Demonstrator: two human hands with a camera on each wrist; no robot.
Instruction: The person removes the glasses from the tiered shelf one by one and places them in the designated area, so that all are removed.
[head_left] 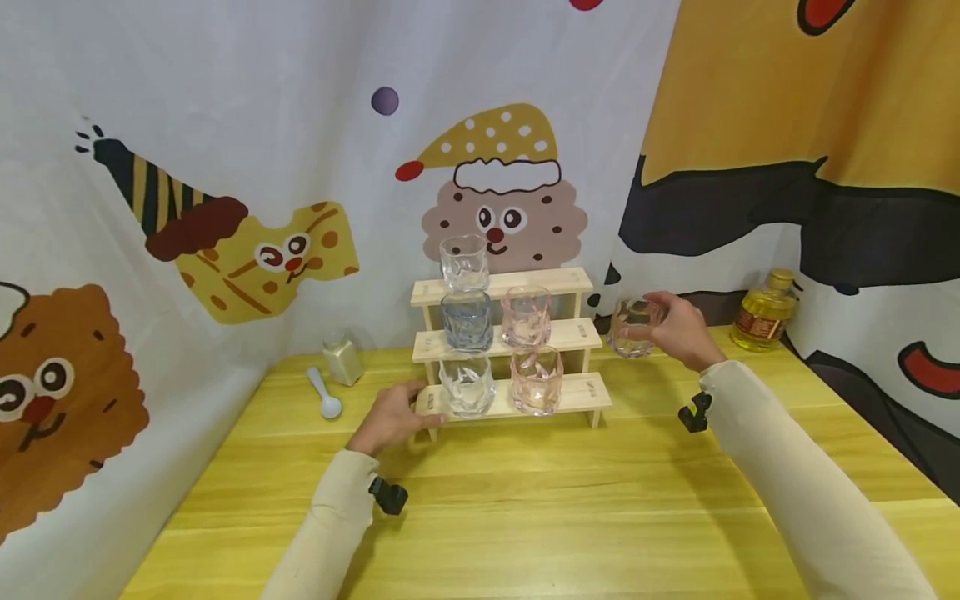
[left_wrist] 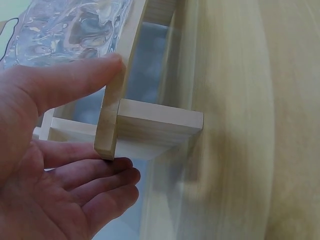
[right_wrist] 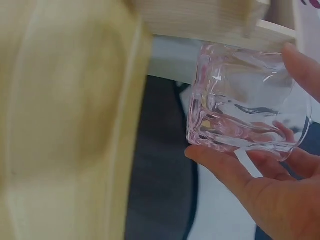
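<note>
1. The right hand [head_left: 682, 329] grasps a pink-tinted glass [right_wrist: 245, 95], fingers on opposite sides of it.
2. This glass is just right of the rack [head_left: 585, 390], roughly upright and off the table [head_left: 525, 517]; its base points away from the palm and its rim lies nearer the wrist.
3. The left hand [head_left: 390, 419] pinches the left end of the rack's lowest shelf, thumb along the front edge, the other fingers past its end.
4. On the rack's top shelf, at left, stands a clear tumbler [head_left: 464, 264].
5. The rack's middle shelf holds a blue tumbler [head_left: 467, 321] at left and a pink tumbler [head_left: 527, 317] beside it.
6. The rack's lowest shelf bears a clear cup [head_left: 467, 383], near the left hand, and a pink cup [head_left: 537, 381].
7. Left of the rack: a jar [head_left: 342, 360] and a spoon [head_left: 331, 407]; well to its right, an oil bottle [head_left: 763, 315].
</note>
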